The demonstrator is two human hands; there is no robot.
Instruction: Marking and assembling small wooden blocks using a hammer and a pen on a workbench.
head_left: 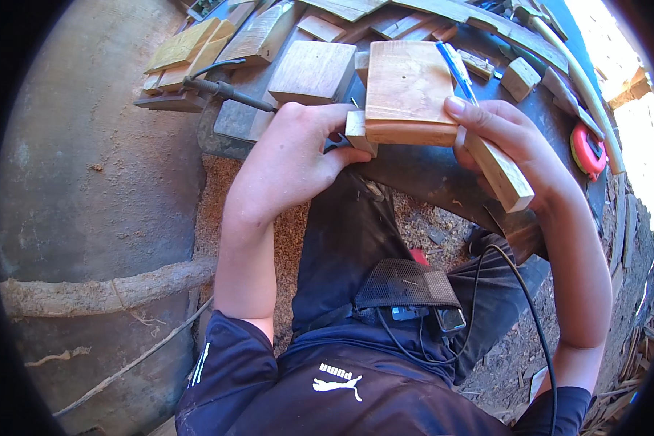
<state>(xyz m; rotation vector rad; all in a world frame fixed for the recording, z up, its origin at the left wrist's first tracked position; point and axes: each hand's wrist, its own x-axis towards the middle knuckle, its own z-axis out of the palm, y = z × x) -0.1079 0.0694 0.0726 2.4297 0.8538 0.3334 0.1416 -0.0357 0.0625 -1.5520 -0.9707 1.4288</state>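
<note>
A flat square wooden block (408,91) lies at the front edge of a dark workbench (421,171). My left hand (305,138) grips a small wooden piece (358,131) pressed against the block's left front corner. My right hand (512,138) holds a longer wooden bar (498,171) against the block's right side, fingertips resting on the block's right edge. A blue pen (455,69) lies just right of the block.
Another wooden block (312,71) sits left of it, with a soldering-iron-like tool (221,89) and stacked planks (189,47) further left. Small offcuts (519,76) and a red tape measure (587,149) lie to the right. Sawdust covers the ground below.
</note>
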